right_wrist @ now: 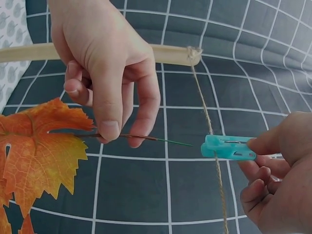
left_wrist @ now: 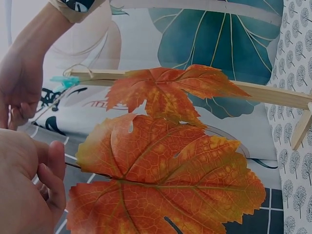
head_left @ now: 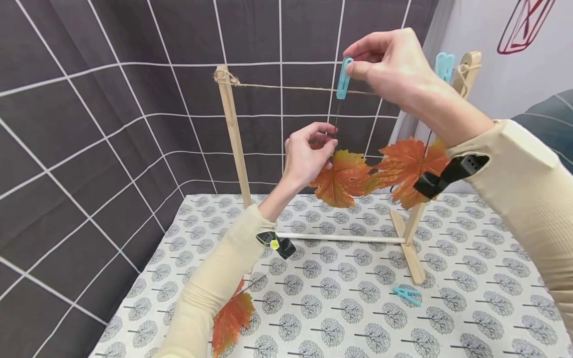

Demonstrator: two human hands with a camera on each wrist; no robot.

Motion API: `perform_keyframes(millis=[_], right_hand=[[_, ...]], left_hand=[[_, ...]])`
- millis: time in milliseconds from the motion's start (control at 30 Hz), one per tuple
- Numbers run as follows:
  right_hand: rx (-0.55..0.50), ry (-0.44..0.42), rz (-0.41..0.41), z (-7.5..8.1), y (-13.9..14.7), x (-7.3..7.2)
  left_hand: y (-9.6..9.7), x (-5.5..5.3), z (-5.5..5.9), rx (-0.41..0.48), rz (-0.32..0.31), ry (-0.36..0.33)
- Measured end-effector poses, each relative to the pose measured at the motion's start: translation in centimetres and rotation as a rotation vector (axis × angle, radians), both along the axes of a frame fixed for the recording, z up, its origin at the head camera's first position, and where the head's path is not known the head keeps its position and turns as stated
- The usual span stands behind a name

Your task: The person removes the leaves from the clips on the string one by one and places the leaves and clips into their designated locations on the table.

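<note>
One plastic clothespin (head_left: pixel 342 82) straddled coarse twine (head_left: pixel 291 88) between its tied ends, pinched by the right hand (head_left: pixel 398 64). The left hand (head_left: pixel 306 155) pinched the wiry stem (right_wrist: pixel 146 138) of a jagged leaf (head_left: pixel 342 179).

Wooden frame (head_left: pixel 235 134): left post's foot mostly lost behind the left sleeve (head_left: pixel 224 276); right post interrupted by the right wrist and the hanging leaf (head_left: pixel 405 164), itself partly covered by a black wrist camera (head_left: pixel 474 163). Twine (head_left: pixel 286 88) atop the frame runs out of sight behind the right hand (head_left: pixel 389 64). Stem (right_wrist: pixel 168 142) within the frame too thin in head view to tell whether its tip touches the held clothespin (head_left: pixel 343 82). Loose leaf (head_left: pixel 232 320) before the frame, one edge behind sleeve. Red drawing (head_left: pixel 525 27) right of the frame, top cut off.
</note>
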State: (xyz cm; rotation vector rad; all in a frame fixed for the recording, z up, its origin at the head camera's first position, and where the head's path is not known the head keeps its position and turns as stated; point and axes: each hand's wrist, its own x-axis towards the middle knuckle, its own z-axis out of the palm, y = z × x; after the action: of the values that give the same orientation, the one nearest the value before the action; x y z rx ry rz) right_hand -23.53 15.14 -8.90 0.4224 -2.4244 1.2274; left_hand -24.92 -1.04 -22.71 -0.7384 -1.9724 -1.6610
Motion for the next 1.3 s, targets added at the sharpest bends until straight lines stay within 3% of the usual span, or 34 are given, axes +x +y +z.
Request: perform_keyframes(millis=[533,967,1300], right_hand=[[0.0,0.016,-0.026,0.2,0.2,0.1],[-0.017,0.028,-0.016,0.1,0.9,0.6],[-0.08,0.05,0.029,0.1,1.3,1.2]], left_hand=[[-0.3,0.1,-0.2,0.002,-0.008,-0.01],[-1.4,0.3,-0.7,0.0,0.0,-0.071],[-2.3,0.4,-1.0,-0.032,0.012,-0.07]])
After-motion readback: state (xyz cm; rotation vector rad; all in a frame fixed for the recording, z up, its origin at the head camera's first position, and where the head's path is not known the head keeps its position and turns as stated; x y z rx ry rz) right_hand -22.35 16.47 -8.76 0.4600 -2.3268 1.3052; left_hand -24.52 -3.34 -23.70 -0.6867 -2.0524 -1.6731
